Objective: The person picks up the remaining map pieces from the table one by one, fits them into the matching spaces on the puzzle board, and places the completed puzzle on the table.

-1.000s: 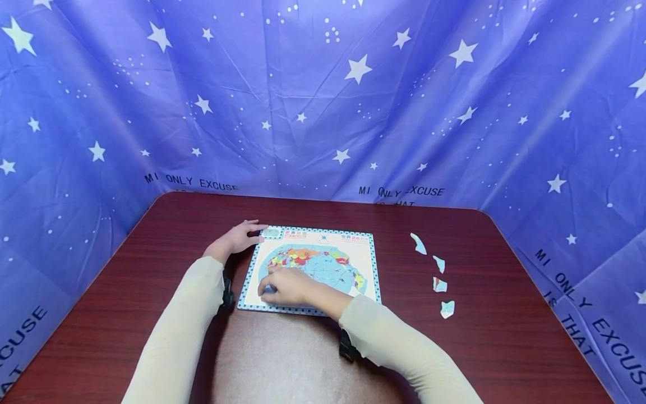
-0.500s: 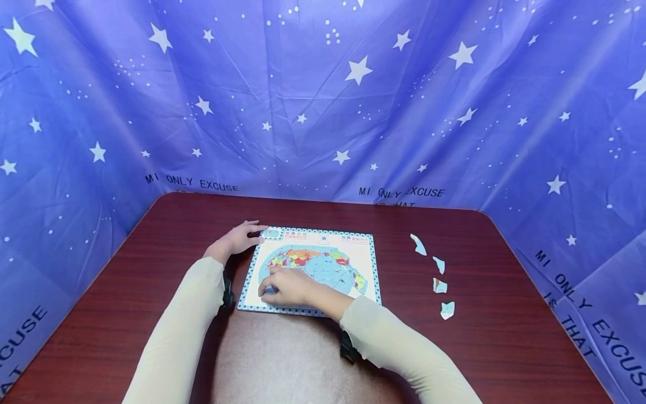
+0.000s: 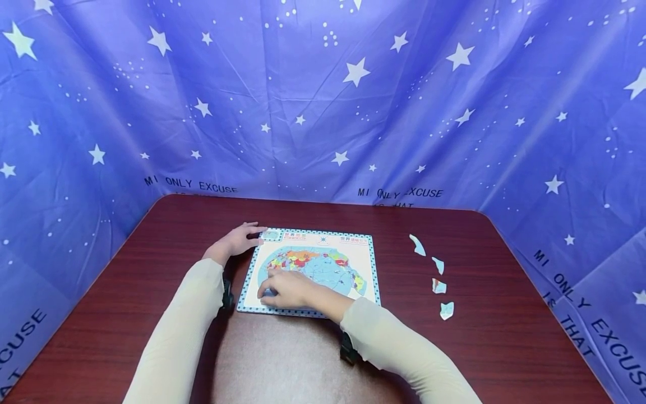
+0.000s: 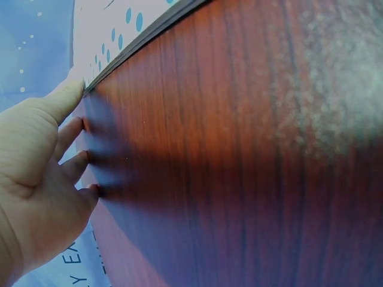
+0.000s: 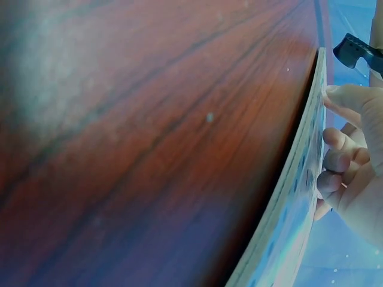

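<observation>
A world map puzzle board with a dotted border lies on the table. At its far left corner my left hand rests with spread fingers; in the left wrist view its thumb touches the board's edge. My right hand is over the lower left of the map, fingers bent down. A patch of blue shows between its thumb and fingers, and I cannot tell whether that is a held piece. In the right wrist view, the thumb is right at the board's surface and the other fingers are curled.
Several loose puzzle pieces lie in a line right of the board, among them a long curved piece and a pale blue piece. The dark red table is backed by a blue star-printed curtain.
</observation>
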